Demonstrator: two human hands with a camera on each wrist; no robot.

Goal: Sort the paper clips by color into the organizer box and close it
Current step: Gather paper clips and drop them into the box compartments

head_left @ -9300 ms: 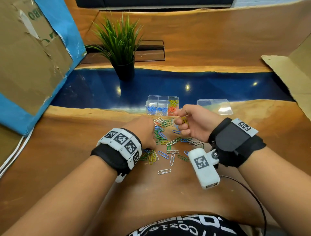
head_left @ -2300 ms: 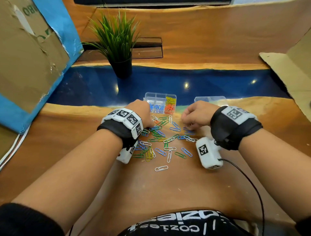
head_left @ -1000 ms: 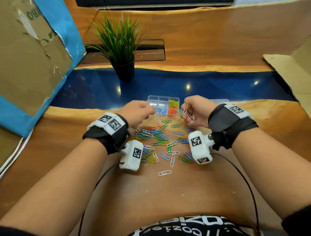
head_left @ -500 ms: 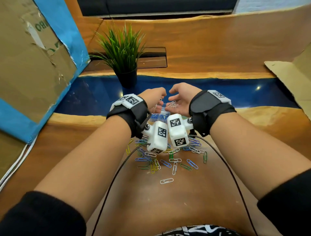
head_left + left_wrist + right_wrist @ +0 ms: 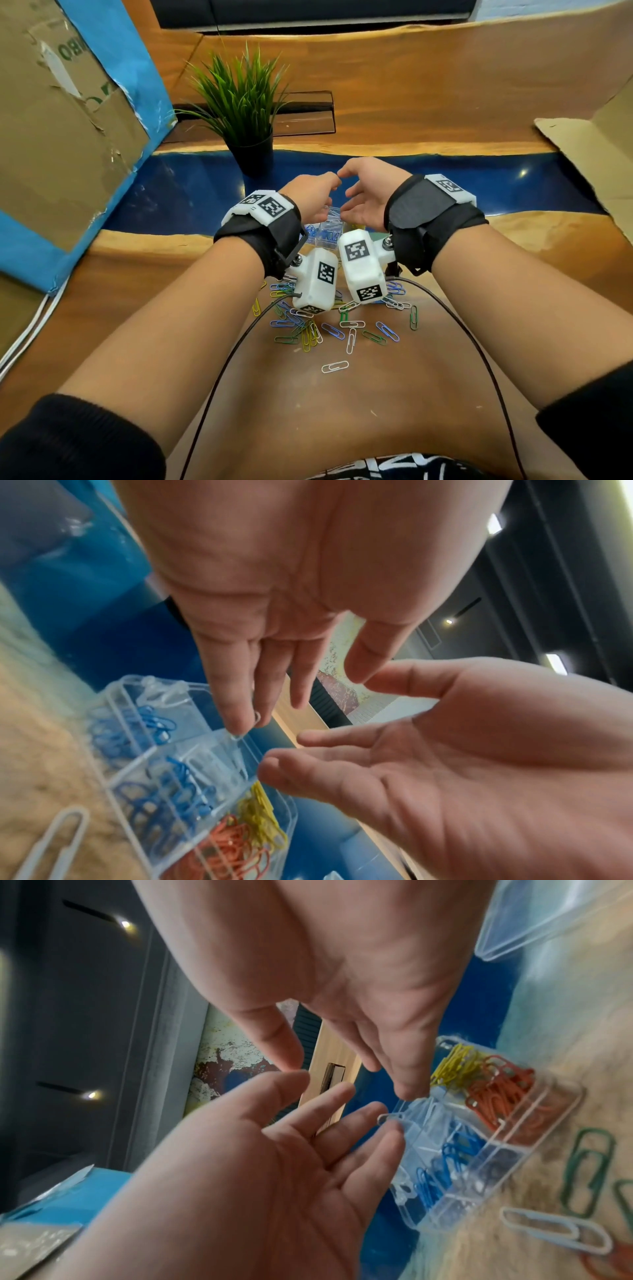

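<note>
Wood, glossy and amber, with a deep blue resin band running across its far half: that is the table point(image 5: 342, 394). Cardboard sheets point(image 5: 58, 113) stand along its left edge and right far corner, and a potted plant point(image 5: 245, 113) sits on the blue band. The far end of the room is dark panelling, cut off at the top.

Both hands are raised together over the organizer box point(image 5: 205, 799), palms facing, fingers loosely spread. In the head view they hide nearly all of the box; only a corner with blue clips shows between the wrists. The left hand point(image 5: 281, 610) has a silver paper clip point(image 5: 257, 718) at its fingertips; whether it is pinched or just leaving them is hard to tell. The right hand point(image 5: 342, 982) holds nothing visible.

The box stands open where wood meets blue, with blue, yellow and orange clips in separate compartments. Its clear lid point(image 5: 548, 915) lies just beside it. Loose paper clips point(image 5: 342, 329) lie scattered nearer the front edge, partly hidden by the wrist cameras.
</note>
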